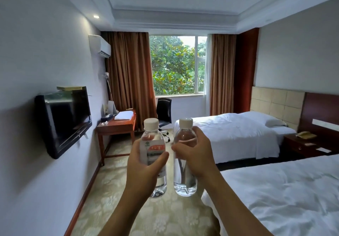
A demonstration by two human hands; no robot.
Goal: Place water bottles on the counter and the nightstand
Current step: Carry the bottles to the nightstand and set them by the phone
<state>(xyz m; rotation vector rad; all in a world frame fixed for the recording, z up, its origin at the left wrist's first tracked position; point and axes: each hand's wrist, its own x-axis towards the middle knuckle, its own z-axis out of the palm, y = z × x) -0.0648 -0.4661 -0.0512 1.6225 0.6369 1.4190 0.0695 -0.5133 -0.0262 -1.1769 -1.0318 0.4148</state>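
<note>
I hold two clear water bottles with white caps upright in front of me, side by side and almost touching. My left hand (143,164) grips the labelled bottle (153,140) around its middle. My right hand (196,155) grips the unlabelled bottle (184,177) around its upper half. A dark wooden nightstand (302,146) with a telephone on it stands between the two beds at the right. A wooden desk (117,125) with folded white towels stands by the left wall near the window.
A black TV (64,118) hangs on the left wall. Two white beds fill the right side, the near one (284,195) and the far one (238,131). A black office chair (164,110) stands by the desk. Patterned carpet (117,189) runs ahead between wall and beds.
</note>
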